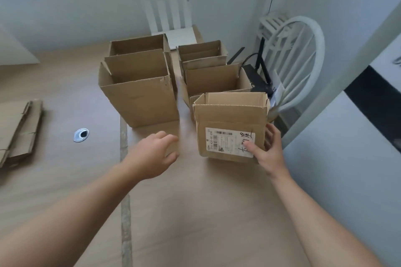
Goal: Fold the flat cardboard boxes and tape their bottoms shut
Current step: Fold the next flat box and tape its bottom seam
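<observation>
Right hand gripped the labelled box by its lower right corner, upright on the tabletop near the other boxes. Left hand hovered loose, empty. Looked light and flimsy, so I'd hold the corners.

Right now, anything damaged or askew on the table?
Minor wear only. The large front box has a nicked, crumpled top edge near its right corner. The labelled box, gripped by the right hand, shows a ragged flap corner at its upper right. Nothing spilled.
</observation>
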A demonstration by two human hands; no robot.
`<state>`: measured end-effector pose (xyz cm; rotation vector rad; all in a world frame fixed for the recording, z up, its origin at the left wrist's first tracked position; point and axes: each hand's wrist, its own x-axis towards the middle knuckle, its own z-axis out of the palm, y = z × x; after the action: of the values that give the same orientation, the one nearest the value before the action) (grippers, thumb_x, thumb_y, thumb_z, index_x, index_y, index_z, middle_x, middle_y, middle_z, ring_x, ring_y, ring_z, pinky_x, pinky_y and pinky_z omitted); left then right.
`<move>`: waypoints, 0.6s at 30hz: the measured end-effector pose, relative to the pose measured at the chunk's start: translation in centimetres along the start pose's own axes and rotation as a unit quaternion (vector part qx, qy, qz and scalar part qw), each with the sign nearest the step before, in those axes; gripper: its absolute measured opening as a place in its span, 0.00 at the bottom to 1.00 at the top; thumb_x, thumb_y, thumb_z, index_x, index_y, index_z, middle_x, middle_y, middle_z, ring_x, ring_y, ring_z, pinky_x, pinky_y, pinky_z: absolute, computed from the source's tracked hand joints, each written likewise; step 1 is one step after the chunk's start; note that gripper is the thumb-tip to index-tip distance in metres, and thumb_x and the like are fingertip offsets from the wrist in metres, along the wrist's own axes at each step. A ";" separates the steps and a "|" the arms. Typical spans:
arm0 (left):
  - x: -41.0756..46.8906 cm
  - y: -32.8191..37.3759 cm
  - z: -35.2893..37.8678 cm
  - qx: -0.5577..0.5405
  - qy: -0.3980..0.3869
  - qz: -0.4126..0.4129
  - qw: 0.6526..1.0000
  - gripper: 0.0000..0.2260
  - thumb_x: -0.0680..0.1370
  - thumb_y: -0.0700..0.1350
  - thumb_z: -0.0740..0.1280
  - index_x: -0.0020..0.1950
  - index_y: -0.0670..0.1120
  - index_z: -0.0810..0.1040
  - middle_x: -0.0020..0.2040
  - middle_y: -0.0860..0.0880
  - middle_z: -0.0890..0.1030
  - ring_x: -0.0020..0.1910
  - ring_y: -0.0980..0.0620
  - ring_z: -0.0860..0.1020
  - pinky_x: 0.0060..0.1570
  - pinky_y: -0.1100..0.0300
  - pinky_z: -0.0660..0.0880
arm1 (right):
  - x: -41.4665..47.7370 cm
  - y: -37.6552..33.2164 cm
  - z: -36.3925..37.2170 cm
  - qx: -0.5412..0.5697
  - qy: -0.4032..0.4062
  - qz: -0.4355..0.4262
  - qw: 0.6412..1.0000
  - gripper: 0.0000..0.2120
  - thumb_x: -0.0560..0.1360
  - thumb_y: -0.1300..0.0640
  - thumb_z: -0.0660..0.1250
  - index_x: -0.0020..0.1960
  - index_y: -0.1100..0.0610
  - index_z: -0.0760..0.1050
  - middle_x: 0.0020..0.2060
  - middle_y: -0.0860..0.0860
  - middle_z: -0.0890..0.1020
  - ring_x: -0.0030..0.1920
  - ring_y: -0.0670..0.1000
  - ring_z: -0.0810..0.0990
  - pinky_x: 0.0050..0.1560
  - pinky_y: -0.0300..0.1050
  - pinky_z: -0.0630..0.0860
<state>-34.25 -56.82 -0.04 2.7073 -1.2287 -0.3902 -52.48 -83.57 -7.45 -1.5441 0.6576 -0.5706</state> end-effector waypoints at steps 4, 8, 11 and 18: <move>3.3 0.9 1.1 -0.005 0.003 -0.008 1.000 0.20 0.80 0.58 0.62 0.71 0.55 0.71 0.63 0.55 0.74 0.63 0.51 0.73 0.54 0.55 0.72 | 3.4 1.5 -1.5 0.011 -0.016 -0.017 1.000 0.37 0.64 0.55 0.80 0.65 0.33 0.67 0.66 0.44 0.75 0.63 0.41 0.76 0.54 0.32 0.76; 4.7 1.1 2.1 -0.028 -0.004 -0.004 1.000 0.19 0.79 0.58 0.63 0.69 0.54 0.73 0.62 0.55 0.75 0.63 0.50 0.73 0.59 0.53 0.73 | 5.4 3.1 -3.1 -0.009 -0.059 -0.005 0.998 0.42 0.63 0.48 0.82 0.70 0.35 0.63 0.67 0.39 0.74 0.66 0.42 0.74 0.56 0.35 0.77; 5.2 1.0 2.7 -0.032 -0.017 -0.003 0.999 0.19 0.80 0.58 0.63 0.69 0.54 0.73 0.61 0.54 0.75 0.63 0.51 0.73 0.60 0.54 0.72 | 5.6 4.6 -3.1 -0.033 -0.051 0.027 0.998 0.42 0.60 0.39 0.82 0.67 0.32 0.64 0.61 0.34 0.77 0.63 0.39 0.76 0.57 0.40 0.79; 6.1 1.1 2.2 -0.017 -0.024 0.013 1.000 0.18 0.80 0.57 0.64 0.68 0.53 0.74 0.62 0.53 0.76 0.62 0.50 0.74 0.59 0.54 0.72 | 6.8 5.6 -1.2 -0.056 0.005 0.060 0.997 0.33 0.61 0.42 0.80 0.61 0.35 0.68 0.54 0.33 0.81 0.56 0.38 0.79 0.57 0.46 0.77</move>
<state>-31.84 -62.15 -2.96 2.6665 -1.2561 -0.4696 -48.86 -89.39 -13.08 -1.5956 0.7950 -0.4578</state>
